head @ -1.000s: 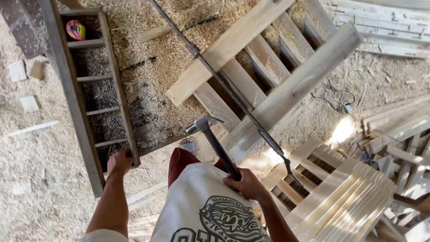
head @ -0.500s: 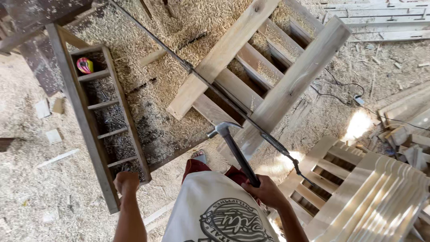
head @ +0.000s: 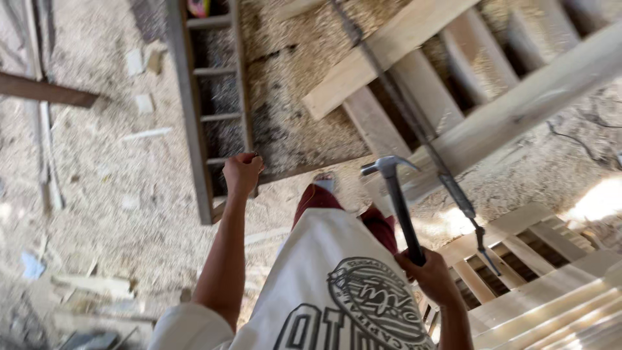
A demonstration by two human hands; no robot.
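Your left hand (head: 241, 174) rests on the near end of the ladder-like frame (head: 210, 110), which lies on the sawdust floor (head: 116, 188) and runs away from you. Your right hand (head: 429, 275) is to its right, holding the hammer (head: 398, 201) upright. Beyond the hammer lies a slatted pallet (head: 453, 84), with a metal bar (head: 414, 123) across it. More slatted frames (head: 551, 285) are stacked at your right.

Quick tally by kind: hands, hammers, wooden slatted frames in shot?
Hands: 2, left hand gripping the grey ladder-like frame, right hand holding the hammer
Hammers: 1
Wooden slatted frames: 3, the grey one, a pale frame, a pale stack
Total: 6
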